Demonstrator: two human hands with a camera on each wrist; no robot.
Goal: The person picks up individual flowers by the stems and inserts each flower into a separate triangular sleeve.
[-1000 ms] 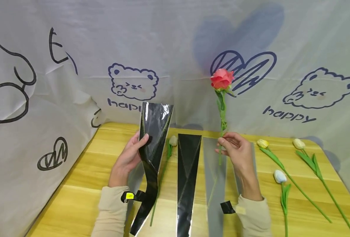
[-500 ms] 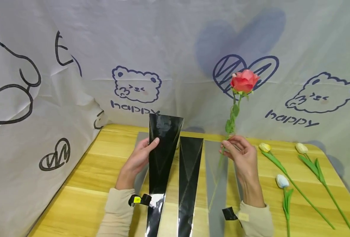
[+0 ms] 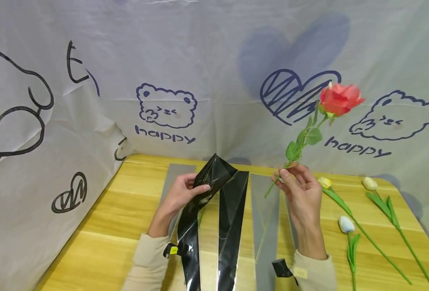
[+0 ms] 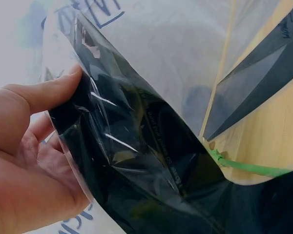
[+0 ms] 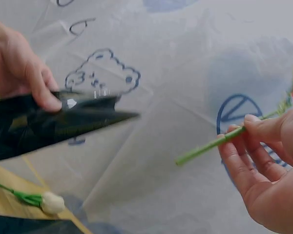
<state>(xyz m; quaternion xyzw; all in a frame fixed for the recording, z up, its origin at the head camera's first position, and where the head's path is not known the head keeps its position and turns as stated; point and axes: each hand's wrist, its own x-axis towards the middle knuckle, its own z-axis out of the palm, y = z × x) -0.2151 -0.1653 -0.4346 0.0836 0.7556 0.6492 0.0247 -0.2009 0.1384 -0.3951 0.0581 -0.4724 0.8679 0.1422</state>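
My left hand (image 3: 179, 198) pinches a glossy black flower sleeve (image 3: 214, 176) between thumb and fingers. The sleeve's wide top tilts to the right, and its narrow lower part trails down to the table. In the left wrist view, the sleeve (image 4: 136, 146) looks creased, with a pointed corner upward. My right hand (image 3: 303, 196) pinches the stem of a pink-red rose (image 3: 339, 100), whose bloom leans up and right. The cut stem end (image 5: 185, 158) points down-left toward the sleeve, apart from it. A white tulip (image 5: 52, 202) lies near the held sleeve; in the head view its bloom is hidden.
A second black sleeve (image 3: 232, 214) lies mid-table, beside a grey sleeve (image 3: 265, 218). Another grey sleeve (image 3: 172, 176) lies behind my left hand. To the right are a yellow tulip (image 3: 324, 182), a white tulip (image 3: 370, 184) and a pale blue one (image 3: 346, 224). A cloth backdrop (image 3: 229, 60) hangs behind.
The sleeve in my left hand has gone from upright to tilted right, its top lower and folded over. The rose has moved right and now slants, its stem end swinging left.
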